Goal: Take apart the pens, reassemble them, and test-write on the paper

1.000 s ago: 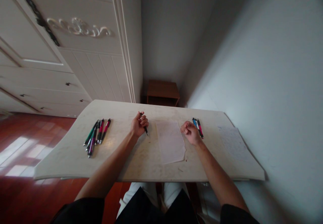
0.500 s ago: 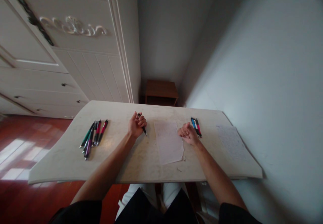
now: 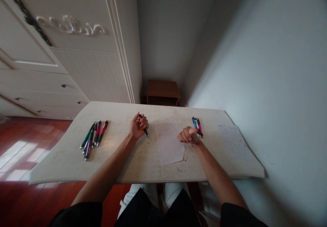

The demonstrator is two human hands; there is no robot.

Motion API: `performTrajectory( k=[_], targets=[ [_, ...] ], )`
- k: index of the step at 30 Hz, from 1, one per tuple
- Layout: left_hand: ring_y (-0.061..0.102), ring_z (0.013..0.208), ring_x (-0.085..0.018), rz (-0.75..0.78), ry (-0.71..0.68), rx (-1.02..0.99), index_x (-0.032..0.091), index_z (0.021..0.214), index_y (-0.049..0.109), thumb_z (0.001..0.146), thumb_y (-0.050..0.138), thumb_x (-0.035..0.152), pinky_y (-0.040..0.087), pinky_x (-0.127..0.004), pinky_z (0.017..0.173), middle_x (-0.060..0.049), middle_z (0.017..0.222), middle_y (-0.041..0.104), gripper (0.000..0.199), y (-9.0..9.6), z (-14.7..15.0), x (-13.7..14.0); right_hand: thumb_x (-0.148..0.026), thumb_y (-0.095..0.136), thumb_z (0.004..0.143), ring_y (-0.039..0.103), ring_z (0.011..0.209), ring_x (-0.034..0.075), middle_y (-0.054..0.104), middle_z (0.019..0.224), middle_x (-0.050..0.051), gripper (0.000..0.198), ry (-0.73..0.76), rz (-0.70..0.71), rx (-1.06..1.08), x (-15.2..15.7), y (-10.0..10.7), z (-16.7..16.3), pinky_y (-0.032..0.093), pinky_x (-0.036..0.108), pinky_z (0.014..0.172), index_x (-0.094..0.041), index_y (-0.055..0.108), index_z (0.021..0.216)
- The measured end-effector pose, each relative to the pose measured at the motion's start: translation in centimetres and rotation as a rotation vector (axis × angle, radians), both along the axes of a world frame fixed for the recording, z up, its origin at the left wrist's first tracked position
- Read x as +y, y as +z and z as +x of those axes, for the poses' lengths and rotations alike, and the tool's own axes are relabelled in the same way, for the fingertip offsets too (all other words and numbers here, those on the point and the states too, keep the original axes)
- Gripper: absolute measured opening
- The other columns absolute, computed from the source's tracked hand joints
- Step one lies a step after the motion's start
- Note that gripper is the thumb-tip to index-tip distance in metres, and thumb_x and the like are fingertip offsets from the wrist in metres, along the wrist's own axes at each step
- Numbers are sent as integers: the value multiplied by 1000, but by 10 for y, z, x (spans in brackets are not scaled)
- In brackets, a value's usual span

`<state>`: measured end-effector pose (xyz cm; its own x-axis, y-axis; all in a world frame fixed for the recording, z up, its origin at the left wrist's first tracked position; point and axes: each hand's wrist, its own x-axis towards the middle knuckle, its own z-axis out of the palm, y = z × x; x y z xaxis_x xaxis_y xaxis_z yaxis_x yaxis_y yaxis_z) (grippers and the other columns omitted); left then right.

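My left hand (image 3: 138, 126) is closed around a black pen (image 3: 146, 133), whose tip points down toward the table. To its right lies a sheet of paper (image 3: 168, 145) with a torn lower right edge. Over the right edge of that sheet my right hand (image 3: 188, 136) is curled into a loose fist with the thumb sticking out; nothing shows in it. Just beyond the right thumb lie several pens (image 3: 197, 126), with blue, white and pink among their colours.
A pile of several pens (image 3: 89, 141), green, purple and red, lies on the left of the white table (image 3: 58, 165). At the right end rests a written sheet (image 3: 233, 141). A wall (image 3: 286, 84) borders the right side. Behind stand a white cabinet (image 3: 94, 73) and a small brown stand (image 3: 163, 88).
My right hand has turned a little, its thumb now extended to the right, and it has shifted slightly left over the sheet. My left hand still holds the pen.
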<state>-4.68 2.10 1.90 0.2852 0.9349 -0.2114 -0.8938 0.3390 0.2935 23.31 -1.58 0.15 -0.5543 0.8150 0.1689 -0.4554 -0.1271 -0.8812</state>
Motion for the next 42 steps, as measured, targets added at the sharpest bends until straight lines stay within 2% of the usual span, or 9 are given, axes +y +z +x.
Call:
performTrajectory(
  k=[8,13,19,25,30,42],
  targets=[
    [21,33,-5,21,-24,-44,15,74,53,94,40,26,12,-19,33,9,47,24,26,-1,5,-1,-62,63,80,33,36,9,44,35,-6,55,103,8,74,-2,8,-4,31,27,50,-20,48,48],
    [19,33,-6,45,-24,-92,16,70,49,93,39,24,11,-21,34,8,46,22,26,3,18,3,-76,51,77,36,40,11,44,37,-5,61,46,-20,-2,-2,10,-3,34,28,55,-21,48,51],
    [28,38,-6,61,-74,-115,12,96,60,95,38,41,20,-19,37,6,55,34,36,7,33,7,-81,50,73,38,44,13,45,39,-4,62,-23,-95,-44,0,13,-3,36,29,57,-22,53,53],
    [23,35,-6,18,-71,-106,14,84,58,94,42,30,15,-20,35,8,50,27,25,-1,32,9,-81,51,72,41,46,14,42,42,-3,61,-88,-150,-37,3,13,-4,38,30,56,-22,54,58],
    [18,34,-6,35,-86,-121,15,75,54,92,40,23,10,-21,34,8,48,24,23,1,29,7,-80,52,72,38,47,14,42,44,-3,59,-145,-180,-25,6,11,-2,37,30,55,-22,55,59],
    [22,36,-6,25,-69,-121,13,86,60,92,44,28,16,-20,35,8,51,27,23,2,26,9,-80,47,75,36,47,13,39,45,-3,60,-185,-190,-78,7,7,-1,36,30,54,-22,56,60]
  ],
)
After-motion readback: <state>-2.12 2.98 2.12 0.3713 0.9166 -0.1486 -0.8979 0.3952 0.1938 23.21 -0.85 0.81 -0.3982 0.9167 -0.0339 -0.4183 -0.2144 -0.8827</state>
